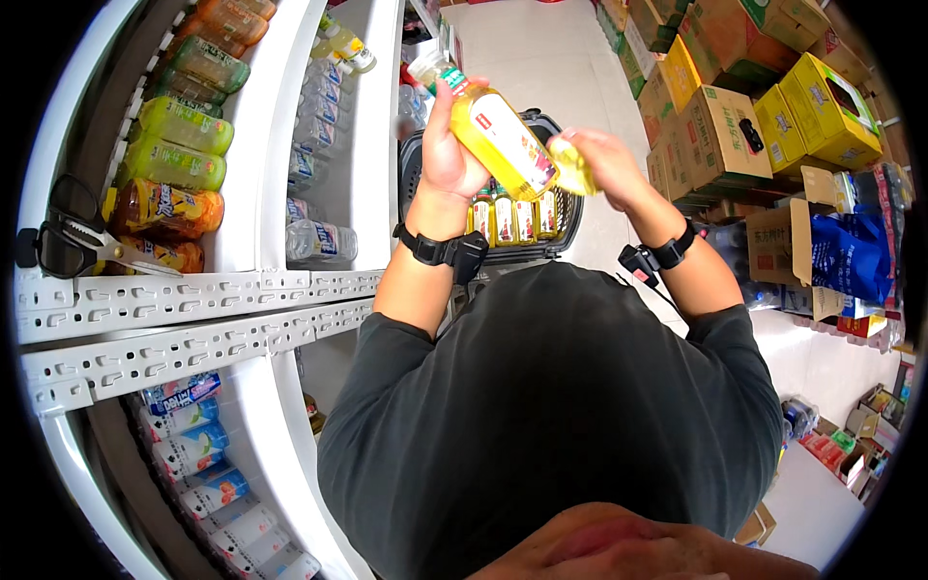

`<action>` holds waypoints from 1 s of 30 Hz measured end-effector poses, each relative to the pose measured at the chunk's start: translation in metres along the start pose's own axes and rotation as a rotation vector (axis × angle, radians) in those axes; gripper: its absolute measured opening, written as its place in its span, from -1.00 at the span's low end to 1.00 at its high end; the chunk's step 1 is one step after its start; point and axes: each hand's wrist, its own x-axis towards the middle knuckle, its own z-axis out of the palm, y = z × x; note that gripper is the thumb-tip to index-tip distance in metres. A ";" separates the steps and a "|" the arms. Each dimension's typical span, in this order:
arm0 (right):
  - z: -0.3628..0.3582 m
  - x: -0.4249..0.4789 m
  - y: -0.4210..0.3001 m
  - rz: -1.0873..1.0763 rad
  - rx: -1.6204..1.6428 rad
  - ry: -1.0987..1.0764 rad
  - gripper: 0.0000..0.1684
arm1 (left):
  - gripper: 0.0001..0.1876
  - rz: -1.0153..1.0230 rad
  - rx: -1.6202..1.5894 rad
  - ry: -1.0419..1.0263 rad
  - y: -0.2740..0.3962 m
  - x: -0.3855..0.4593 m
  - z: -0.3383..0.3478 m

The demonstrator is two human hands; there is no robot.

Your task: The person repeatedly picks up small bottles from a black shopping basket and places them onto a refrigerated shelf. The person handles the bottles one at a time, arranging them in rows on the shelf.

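My left hand point(451, 156) grips a bottle of yellow drink point(500, 130) with a white label. The bottle tilts, its cap up to the left and its base down to the right. My right hand point(612, 163) holds a crumpled yellow cloth point(573, 168) against or close beside the bottle's base; whether they touch I cannot tell. Beneath both hands is a dark plastic basket point(576, 217). Several similar bottles point(516, 220) stand inside it, partly hidden by the held bottle and my left hand.
White shelves point(373, 145) with rows of drink bottles point(177, 134) run along my left. Scissors point(109, 250) lie by the perforated metal shelf edge point(196, 290). Lower down are drink cans point(192, 449). Stacked cartons point(725, 138) and a blue bag point(852, 250) line the right side.
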 end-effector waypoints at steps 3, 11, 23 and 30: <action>0.008 0.009 -0.021 -0.515 -0.095 0.137 -0.57 | -0.47 -0.096 -0.183 0.067 -0.007 -0.004 -0.013; 0.051 0.017 -0.048 -1.235 -0.901 -0.238 -0.49 | -0.52 -0.049 -0.057 0.126 -0.033 -0.021 0.008; 0.062 -0.004 -0.042 -0.594 0.059 -0.148 -0.63 | -0.26 0.361 0.280 0.305 -0.046 -0.032 0.049; 0.034 0.000 -0.002 -0.040 0.405 -0.167 -0.61 | -0.20 0.529 0.336 0.021 -0.034 -0.022 0.040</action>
